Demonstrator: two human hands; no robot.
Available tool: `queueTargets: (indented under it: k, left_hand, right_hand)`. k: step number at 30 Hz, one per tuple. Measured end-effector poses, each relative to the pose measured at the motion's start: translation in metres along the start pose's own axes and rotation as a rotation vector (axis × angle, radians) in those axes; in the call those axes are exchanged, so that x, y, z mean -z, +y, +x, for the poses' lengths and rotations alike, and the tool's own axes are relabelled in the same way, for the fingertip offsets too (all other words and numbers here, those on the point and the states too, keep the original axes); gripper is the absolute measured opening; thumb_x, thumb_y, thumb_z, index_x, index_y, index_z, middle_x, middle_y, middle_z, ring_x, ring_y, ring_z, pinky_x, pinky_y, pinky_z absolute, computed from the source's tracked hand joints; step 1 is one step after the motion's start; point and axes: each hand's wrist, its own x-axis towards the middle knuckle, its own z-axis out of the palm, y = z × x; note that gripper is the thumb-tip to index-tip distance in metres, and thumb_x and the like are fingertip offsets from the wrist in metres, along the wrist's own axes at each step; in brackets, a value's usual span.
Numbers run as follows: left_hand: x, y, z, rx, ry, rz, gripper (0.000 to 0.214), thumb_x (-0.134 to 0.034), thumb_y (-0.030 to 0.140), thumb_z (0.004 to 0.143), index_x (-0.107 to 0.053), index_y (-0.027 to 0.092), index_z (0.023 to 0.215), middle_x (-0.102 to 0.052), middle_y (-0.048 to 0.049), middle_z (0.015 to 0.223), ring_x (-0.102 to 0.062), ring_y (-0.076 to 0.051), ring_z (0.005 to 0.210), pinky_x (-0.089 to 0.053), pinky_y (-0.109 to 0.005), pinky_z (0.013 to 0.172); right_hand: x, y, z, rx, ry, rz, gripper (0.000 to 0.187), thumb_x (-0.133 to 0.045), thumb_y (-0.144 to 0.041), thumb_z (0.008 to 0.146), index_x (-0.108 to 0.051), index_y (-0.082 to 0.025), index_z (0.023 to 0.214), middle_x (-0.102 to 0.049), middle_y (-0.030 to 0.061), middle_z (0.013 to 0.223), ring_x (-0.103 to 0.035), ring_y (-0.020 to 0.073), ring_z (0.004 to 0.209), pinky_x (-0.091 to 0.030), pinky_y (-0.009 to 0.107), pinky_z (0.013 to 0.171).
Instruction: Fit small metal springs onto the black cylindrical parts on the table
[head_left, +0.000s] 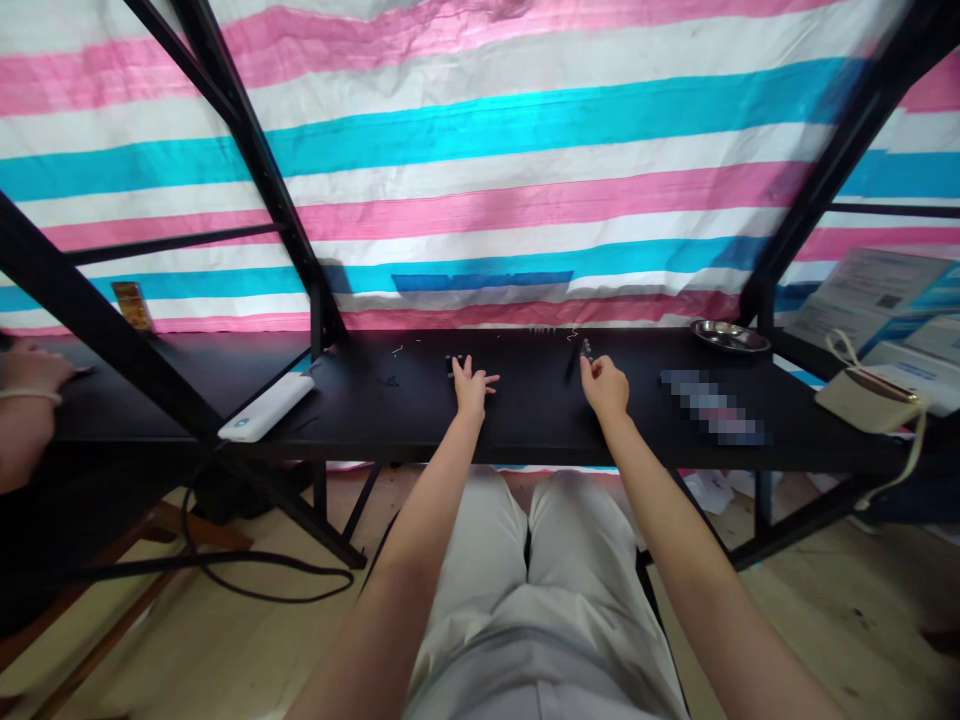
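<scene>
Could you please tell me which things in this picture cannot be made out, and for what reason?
All in the head view:
1. Small dark piece by the left hand: too small, partly hidden by this hand.
2. Small grey piece at the right hand: too small, lower end hidden by the fingertips.
3. Pixelated object: masked by blocks.
4. Co-worker's arm: blurred, cut off by the left edge.

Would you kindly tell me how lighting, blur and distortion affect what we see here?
Head view, lighting: the striped sheet glows brightly, while the black table shows little detail. Head view, edges: the black posts splay outward, probably lens distortion, and the boxes at right look smeared. Head view, centre: the small object at the right hand is too soft to identify.
</scene>
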Motion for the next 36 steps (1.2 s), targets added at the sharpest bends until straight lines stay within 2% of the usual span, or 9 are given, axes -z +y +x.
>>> queueTargets:
  k: [3,6,12,16,21,25,30,33,36]
  left_hand:
    - [0.0,-0.001,0.001,0.003,-0.004,-0.004,0.074,-0.043,0.005,0.077,-0.012,0.028,0.14,-0.022,-0.0137,0.146,-0.066,-0.011,0.072,-0.042,-0.013,0.039]
    - [0.002,-0.003,0.003,-0.012,-0.003,0.001,0.063,-0.045,0.006,0.077,-0.025,0.022,0.135,-0.034,-0.0146,0.141,-0.066,-0.012,0.074,-0.04,-0.013,0.039]
    - [0.004,-0.008,0.004,-0.061,0.081,0.063,0.036,-0.061,0.02,0.073,-0.051,0.01,0.106,-0.065,-0.0137,0.099,-0.064,-0.011,0.055,-0.031,-0.013,0.036]
    - [0.004,-0.01,0.005,-0.077,0.111,0.098,0.028,-0.065,0.026,0.069,-0.055,0.01,0.09,-0.066,-0.0075,0.075,-0.059,-0.009,0.046,-0.03,-0.015,0.037]
    - [0.003,-0.007,0.004,-0.075,0.093,0.074,0.02,-0.059,0.026,0.075,-0.055,0.011,0.087,-0.065,-0.0044,0.07,-0.054,-0.006,0.04,-0.028,-0.016,0.036]
    - [0.002,-0.005,0.001,-0.058,-0.008,0.104,0.016,-0.055,0.02,0.078,-0.056,0.011,0.09,-0.064,-0.0036,0.071,-0.052,-0.004,0.04,-0.027,-0.015,0.036]
    - [-0.001,-0.005,-0.005,-0.003,-0.271,0.143,0.017,-0.058,0.02,0.078,-0.058,0.01,0.092,-0.064,-0.0037,0.071,-0.052,-0.004,0.041,-0.03,-0.015,0.037]
    - [-0.003,-0.006,-0.007,0.016,-0.399,0.172,0.018,-0.059,0.02,0.076,-0.058,0.01,0.092,-0.064,-0.0034,0.07,-0.05,-0.004,0.039,-0.026,-0.016,0.035]
    - [-0.003,-0.005,-0.008,0.009,-0.452,0.189,0.016,-0.058,0.018,0.076,-0.059,0.011,0.091,-0.064,-0.0038,0.071,-0.049,-0.004,0.038,-0.023,-0.016,0.034]
  right_hand:
    - [-0.001,0.001,0.0,0.007,0.005,-0.008,0.035,-0.037,-0.048,0.086,-0.054,-0.019,0.078,-0.059,0.0045,0.067,-0.052,0.0169,0.062,-0.028,0.025,0.058]
    - [-0.001,-0.002,-0.002,0.043,0.022,-0.014,0.035,-0.036,-0.047,0.087,-0.054,-0.019,0.077,-0.06,0.0042,0.067,-0.053,0.0163,0.061,-0.028,0.025,0.057]
    - [-0.003,-0.011,-0.009,0.243,0.048,-0.004,0.036,-0.033,-0.045,0.089,-0.053,-0.019,0.073,-0.06,0.0036,0.067,-0.054,0.0149,0.062,-0.03,0.024,0.058]
    - [-0.005,-0.013,-0.012,0.358,0.035,-0.009,0.039,-0.029,-0.044,0.09,-0.053,-0.019,0.071,-0.059,0.0036,0.066,-0.054,0.0139,0.062,-0.031,0.023,0.059]
    - [-0.006,-0.016,-0.017,0.502,-0.031,-0.023,0.039,-0.03,-0.042,0.09,-0.054,-0.019,0.071,-0.058,0.0028,0.064,-0.054,0.0131,0.062,-0.032,0.023,0.059]
    - [-0.006,-0.02,-0.018,0.573,-0.139,-0.013,0.034,-0.033,-0.04,0.09,-0.058,-0.018,0.081,-0.062,0.0048,0.073,-0.057,0.0145,0.07,-0.034,0.023,0.061]
    - [-0.009,-0.022,-0.018,0.65,-0.238,0.06,0.033,-0.038,-0.037,0.088,-0.056,-0.017,0.109,-0.065,0.0082,0.097,-0.06,0.0172,0.086,-0.041,0.025,0.072]
    - [-0.011,-0.023,-0.018,0.697,-0.265,0.084,0.035,-0.035,-0.036,0.091,-0.056,-0.018,0.112,-0.062,0.0088,0.108,-0.058,0.0178,0.094,-0.042,0.026,0.079]
    - [-0.011,-0.024,-0.019,0.73,-0.298,0.07,0.035,-0.032,-0.037,0.092,-0.057,-0.019,0.108,-0.064,0.008,0.104,-0.059,0.0175,0.093,-0.042,0.025,0.078]
